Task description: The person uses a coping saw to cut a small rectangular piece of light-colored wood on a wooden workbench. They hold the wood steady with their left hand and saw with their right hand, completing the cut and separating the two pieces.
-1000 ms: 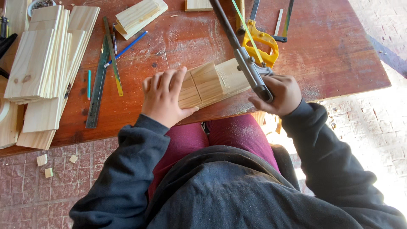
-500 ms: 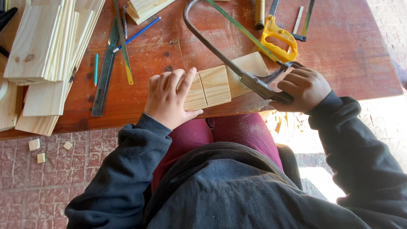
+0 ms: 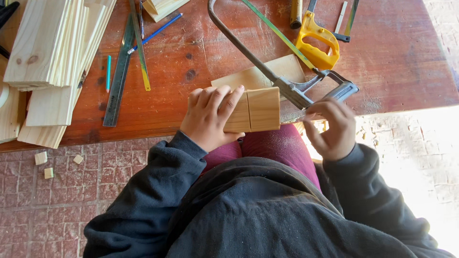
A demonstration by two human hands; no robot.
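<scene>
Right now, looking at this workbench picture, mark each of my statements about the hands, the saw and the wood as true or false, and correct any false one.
1. The left hand presses on a wooden block at the table's near edge. True.
2. The right hand holds a hammer. False: it grips the handle of a hacksaw.
3. A yellow-handled saw lies on the table beyond the hacksaw. True.
4. The stack of planks is on the right side of the table. False: it lies on the left.
5. Small wood offcuts lie on the brick floor. True.
</scene>
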